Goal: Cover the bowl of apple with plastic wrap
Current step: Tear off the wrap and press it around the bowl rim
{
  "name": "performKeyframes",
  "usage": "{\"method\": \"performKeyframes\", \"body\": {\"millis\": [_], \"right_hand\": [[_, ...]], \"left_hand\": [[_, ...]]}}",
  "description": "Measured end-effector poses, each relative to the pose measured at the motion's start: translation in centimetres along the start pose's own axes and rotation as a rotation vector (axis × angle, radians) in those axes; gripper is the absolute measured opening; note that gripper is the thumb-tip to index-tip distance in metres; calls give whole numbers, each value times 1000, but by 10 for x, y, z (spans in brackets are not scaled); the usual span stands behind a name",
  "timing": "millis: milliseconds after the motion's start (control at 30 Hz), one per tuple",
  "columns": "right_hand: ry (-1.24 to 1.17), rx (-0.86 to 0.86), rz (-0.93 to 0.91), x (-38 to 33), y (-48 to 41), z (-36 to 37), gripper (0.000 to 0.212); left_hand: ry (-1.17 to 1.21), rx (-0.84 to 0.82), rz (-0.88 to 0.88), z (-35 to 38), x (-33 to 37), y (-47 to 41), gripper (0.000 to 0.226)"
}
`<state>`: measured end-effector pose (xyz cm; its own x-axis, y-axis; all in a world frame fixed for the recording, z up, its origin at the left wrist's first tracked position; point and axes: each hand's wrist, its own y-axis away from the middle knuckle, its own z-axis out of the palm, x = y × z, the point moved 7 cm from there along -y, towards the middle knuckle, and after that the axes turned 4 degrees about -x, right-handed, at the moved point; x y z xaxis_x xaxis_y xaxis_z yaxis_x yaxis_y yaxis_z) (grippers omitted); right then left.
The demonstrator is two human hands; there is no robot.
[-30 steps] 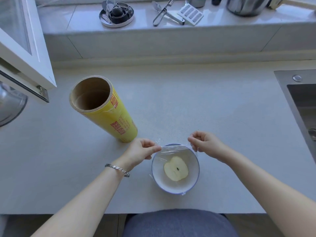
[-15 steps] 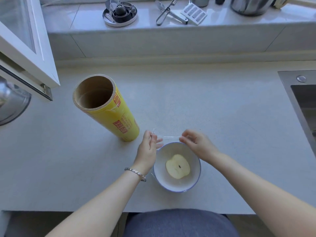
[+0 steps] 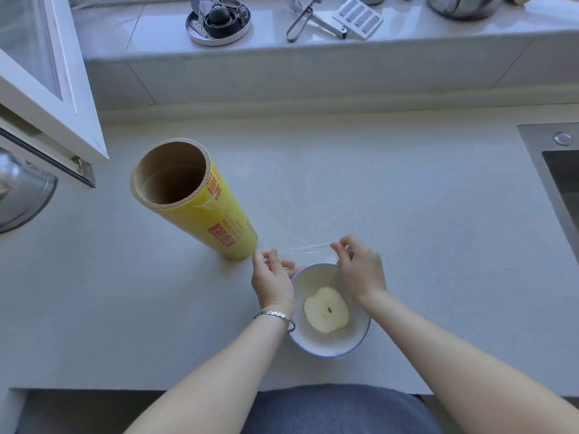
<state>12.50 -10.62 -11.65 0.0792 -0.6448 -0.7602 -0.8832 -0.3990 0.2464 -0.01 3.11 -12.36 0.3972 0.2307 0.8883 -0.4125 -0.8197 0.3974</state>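
A white bowl (image 3: 326,346) with a blue rim sits near the counter's front edge and holds a cut apple half (image 3: 326,309), flat side up. A sheet of clear plastic wrap (image 3: 300,249) is stretched just beyond the bowl's far rim. My left hand (image 3: 272,280) pinches its left end, and my right hand (image 3: 360,267) pinches its right end. Both hands hover over the bowl's far edge. A large yellow roll of plastic wrap (image 3: 200,202) stands upright to the left of the bowl.
A steel sink (image 3: 557,170) is set into the counter at the right. An open window frame (image 3: 47,98) juts in at the left above a metal lid (image 3: 22,195). The raised ledge behind holds tongs (image 3: 302,21), a grater (image 3: 357,17) and a round tray (image 3: 219,20).
Both hands have carried the stretched wrap away from me, from over the bowl's near part to just past its far rim, and have turned so their backs face up.
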Motion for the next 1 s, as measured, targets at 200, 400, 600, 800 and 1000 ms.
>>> {"method": "performKeyframes", "body": {"millis": [200, 400, 600, 800, 1000], "right_hand": [[-233, -126, 382, 31, 0, 6, 35], [-370, -354, 648, 47, 13, 7, 37], [-445, -543, 534, 53, 29, -2, 26], [-450, -349, 319, 38, 25, -10, 23], [-414, -160, 152, 22, 27, -21, 22]], "left_hand": [[105, 87, -325, -8, -30, -5, 21], [-485, -252, -249, -8, -20, -21, 21], [-679, -326, 99, -17, 14, -16, 7], [-1240, -879, 607, 45, 15, 67, 134], [-1426, -759, 631, 47, -8, 66, 151]]}}
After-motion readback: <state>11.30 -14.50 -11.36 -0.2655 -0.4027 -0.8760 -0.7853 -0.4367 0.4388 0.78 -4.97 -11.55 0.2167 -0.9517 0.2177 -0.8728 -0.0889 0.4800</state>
